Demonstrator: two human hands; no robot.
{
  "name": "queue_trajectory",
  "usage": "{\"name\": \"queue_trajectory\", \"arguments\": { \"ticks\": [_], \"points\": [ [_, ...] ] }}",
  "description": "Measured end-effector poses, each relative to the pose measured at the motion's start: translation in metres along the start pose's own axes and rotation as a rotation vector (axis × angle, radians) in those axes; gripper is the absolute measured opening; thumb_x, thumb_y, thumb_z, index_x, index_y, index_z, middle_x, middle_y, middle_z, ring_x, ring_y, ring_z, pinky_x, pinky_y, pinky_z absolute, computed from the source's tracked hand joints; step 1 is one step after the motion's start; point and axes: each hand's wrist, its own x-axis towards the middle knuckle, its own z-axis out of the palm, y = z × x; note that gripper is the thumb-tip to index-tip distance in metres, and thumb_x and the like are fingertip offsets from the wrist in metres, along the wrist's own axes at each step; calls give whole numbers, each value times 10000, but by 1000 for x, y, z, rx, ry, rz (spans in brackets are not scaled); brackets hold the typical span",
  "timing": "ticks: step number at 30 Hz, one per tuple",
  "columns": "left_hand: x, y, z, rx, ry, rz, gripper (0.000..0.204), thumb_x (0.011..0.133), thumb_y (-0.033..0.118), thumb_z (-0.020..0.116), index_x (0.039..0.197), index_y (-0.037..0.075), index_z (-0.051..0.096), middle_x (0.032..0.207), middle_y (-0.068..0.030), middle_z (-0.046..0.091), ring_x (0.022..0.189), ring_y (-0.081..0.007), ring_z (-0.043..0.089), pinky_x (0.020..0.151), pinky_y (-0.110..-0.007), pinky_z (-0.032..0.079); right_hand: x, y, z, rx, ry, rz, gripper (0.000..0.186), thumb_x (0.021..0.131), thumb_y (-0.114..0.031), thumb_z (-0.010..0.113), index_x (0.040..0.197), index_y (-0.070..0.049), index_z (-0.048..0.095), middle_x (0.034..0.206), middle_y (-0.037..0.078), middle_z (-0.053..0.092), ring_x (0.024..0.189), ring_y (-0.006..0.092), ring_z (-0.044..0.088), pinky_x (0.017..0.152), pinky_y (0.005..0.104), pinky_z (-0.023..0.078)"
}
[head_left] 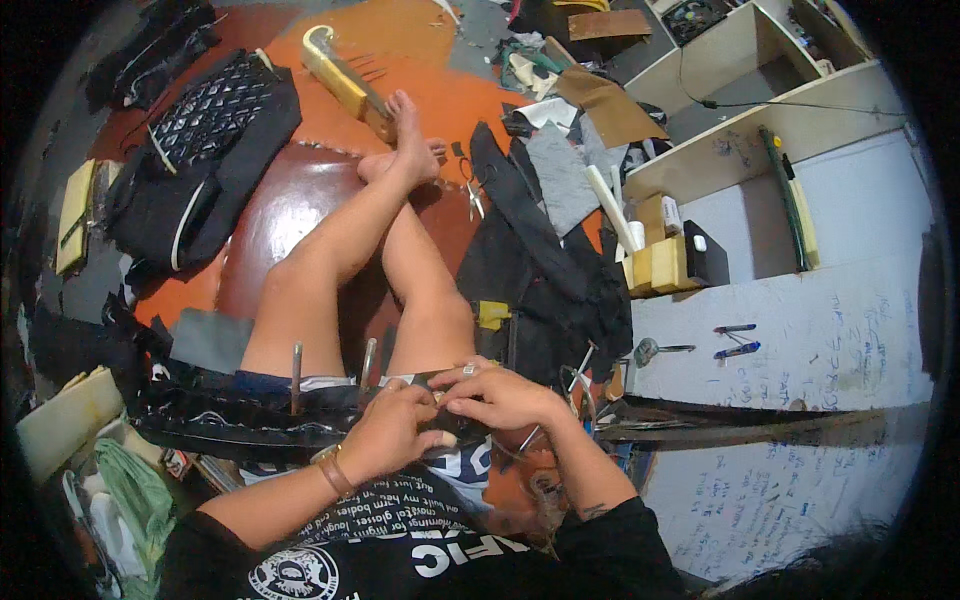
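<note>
Across my lap lies a long black padded strip (240,415), with pale stitching along it and two upright metal rods (297,375) rising from it. My left hand (395,430) is closed at the strip's right part, fingers curled onto the black material. Meeting it from the right, my right hand (500,398) has a ring and bent fingers, closed fingertip to fingertip with the left. Whatever small thing is pinched between them is hidden. Close to the right wrist stand thin metal rods (583,365).
Scissors (474,195) lie beside my crossed feet. Black fabric (540,270) spreads at right, near foam blocks (660,265) and a white shelf (760,110). Pens (738,349) rest on a white written-on board (800,370). A black quilted bag (210,150) sits at far left.
</note>
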Motion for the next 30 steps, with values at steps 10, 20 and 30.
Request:
{"name": "queue_trajectory", "arguments": {
  "ticks": [10, 20, 30],
  "points": [
    [5, -12, -8, -204, -39, -4, 192, 839, 151, 809, 911, -9, 731, 833, -186, 689, 854, -379, 687, 784, -456, 530, 20, -11, -18, -72, -214, -119, 428, 819, -177, 845, 1198, -18, 726, 1275, 164, 686, 1276, 378, 586, 1143, 464, 423],
    [12, -2, -5, -26, 72, 39, 382, 765, 289, 892, 1004, 21, 763, 982, -193, 712, 984, -406, 661, 874, -504, 509, 1, -30, 2, -223, 53, 56, 295, 860, -118, 778, 1149, -75, 746, 1231, 76, 697, 1386, 379, 518, 1213, 585, 348],
    [8, 2, -5, -55, 143, -37, 258, 832, 198, 843, 876, 2, 681, 859, -220, 684, 817, -445, 656, 744, -503, 510, 5, -20, 45, -221, 445, -38, 158, 829, -62, 745, 980, -98, 716, 1083, 86, 727, 1194, 311, 667, 1093, 593, 464]
  ]
}}
